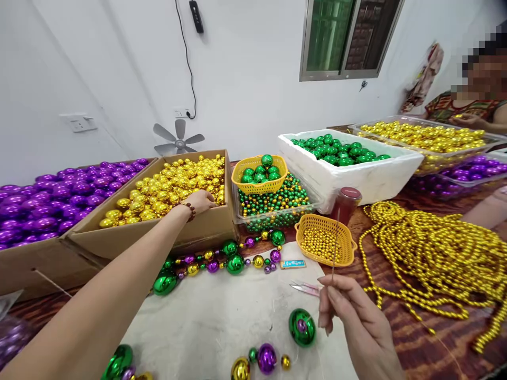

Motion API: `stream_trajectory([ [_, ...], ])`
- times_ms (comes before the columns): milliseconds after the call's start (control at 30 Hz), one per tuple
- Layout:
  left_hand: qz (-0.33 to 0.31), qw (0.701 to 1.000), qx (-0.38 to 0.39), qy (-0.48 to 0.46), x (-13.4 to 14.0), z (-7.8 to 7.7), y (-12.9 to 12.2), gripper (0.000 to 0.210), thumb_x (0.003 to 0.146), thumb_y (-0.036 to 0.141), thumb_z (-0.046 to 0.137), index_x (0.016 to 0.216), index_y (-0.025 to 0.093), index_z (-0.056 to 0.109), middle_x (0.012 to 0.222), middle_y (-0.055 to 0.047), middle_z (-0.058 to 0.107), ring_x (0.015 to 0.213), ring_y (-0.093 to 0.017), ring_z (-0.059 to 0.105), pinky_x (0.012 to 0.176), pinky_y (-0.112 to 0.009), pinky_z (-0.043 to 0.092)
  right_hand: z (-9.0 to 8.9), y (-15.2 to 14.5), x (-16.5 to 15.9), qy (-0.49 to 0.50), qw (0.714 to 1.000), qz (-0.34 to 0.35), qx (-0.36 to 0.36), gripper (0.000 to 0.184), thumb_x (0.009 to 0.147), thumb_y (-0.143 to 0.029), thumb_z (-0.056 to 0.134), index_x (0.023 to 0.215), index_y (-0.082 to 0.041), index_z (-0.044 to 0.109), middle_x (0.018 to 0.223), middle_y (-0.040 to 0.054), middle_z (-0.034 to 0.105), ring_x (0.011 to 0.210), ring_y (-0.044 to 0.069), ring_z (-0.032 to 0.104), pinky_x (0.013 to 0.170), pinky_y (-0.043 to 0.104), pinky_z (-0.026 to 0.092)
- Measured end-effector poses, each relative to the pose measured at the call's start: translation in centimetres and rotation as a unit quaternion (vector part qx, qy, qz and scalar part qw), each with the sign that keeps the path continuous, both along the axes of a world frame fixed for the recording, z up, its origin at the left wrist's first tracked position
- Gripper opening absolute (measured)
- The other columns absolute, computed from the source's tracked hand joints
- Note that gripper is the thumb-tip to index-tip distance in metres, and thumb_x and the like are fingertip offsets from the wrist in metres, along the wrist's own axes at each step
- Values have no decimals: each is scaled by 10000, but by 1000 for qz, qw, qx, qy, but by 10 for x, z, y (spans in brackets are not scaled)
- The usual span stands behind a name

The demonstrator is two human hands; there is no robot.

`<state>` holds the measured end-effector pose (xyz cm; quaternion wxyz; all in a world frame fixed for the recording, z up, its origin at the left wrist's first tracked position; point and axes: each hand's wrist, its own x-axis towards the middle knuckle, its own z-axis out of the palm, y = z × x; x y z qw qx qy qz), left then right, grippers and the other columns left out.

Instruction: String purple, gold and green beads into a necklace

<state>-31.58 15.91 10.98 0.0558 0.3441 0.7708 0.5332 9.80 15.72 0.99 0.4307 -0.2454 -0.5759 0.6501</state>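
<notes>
My left hand (201, 201), with a beaded bracelet at the wrist, reaches over the edge of a cardboard box (158, 230) into gold balls (166, 184). Its fingertips are hidden among them. My right hand (352, 311) pinches a long thin needle (334, 258) that points upward. Below it on a pale cloth (190, 322) lie a large green ball (302, 327), a purple ball (266, 359) and smaller beads. Thread snips (304, 287) lie beside my right fingers. A strung garland of green, purple and gold balls (235, 264) runs along the box front.
Purple balls (51, 206) fill a box at left. A yellow basket (348, 254) holds small gold beads. Behind are a tray of mixed beads (273, 203) and a white foam box (356, 177). Gold bead strands (428, 258) heap at right, near another person's hand (469, 120).
</notes>
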Motion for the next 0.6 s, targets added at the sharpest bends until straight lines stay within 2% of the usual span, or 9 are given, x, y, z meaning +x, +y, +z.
stream_trajectory([
  [67,-10,999,25,20,11,8,-8,157,660,205,768,581,153,643,556,49,575,709,-149,586,681,-216,412,-5,-3,5,-1,1000,6,25,200,973,-330,501,1123,-246,602,748,5,609,633,138,605,543,222,490],
  [133,-21,997,56,42,30,15,-21,126,731,225,725,780,113,694,724,50,631,771,-127,567,737,-214,409,-20,-9,8,-23,999,31,30,223,963,-342,515,1132,-239,618,763,24,643,635,144,622,527,214,486],
  [233,-55,994,79,52,78,10,-44,315,791,248,692,1089,148,666,958,19,660,823,-134,562,766,-258,430,-51,-23,7,-59,997,59,-5,256,943,-398,536,1066,-207,653,749,45,672,609,149,633,499,205,467],
  [333,-134,989,60,9,139,-21,-69,379,809,313,676,1169,200,650,992,-23,667,763,-139,579,698,-273,474,-73,-38,3,-72,995,56,-36,310,930,-448,533,993,-178,670,711,51,670,590,153,628,492,206,452],
  [367,-174,982,54,-39,160,-35,-77,377,819,308,666,1183,216,645,1034,-36,658,805,-148,585,706,-271,481,-77,-42,3,-76,995,55,-37,320,931,-455,527,981,-174,670,698,49,665,585,153,624,490,207,448],
  [400,-188,978,51,-76,179,-50,-85,367,839,304,647,1200,239,636,1072,-38,649,857,-154,588,728,-264,482,-78,-45,3,-81,995,55,-37,325,933,-458,520,975,-173,670,688,47,661,584,153,621,488,207,443],
  [500,-186,968,80,-150,221,-86,-102,387,860,281,636,1244,303,594,1171,-30,629,1030,-169,580,864,-263,467,-77,-50,6,-97,994,46,-28,302,936,-439,520,962,-178,669,683,36,654,592,150,616,508,211,449],
  [600,-172,962,116,-177,239,-103,-111,363,855,267,649,1212,315,598,1139,-23,644,1032,-168,590,903,-274,468,-72,-51,10,-101,994,38,-19,264,930,-416,535,949,-191,670,682,24,653,593,144,609,539,212,468],
])
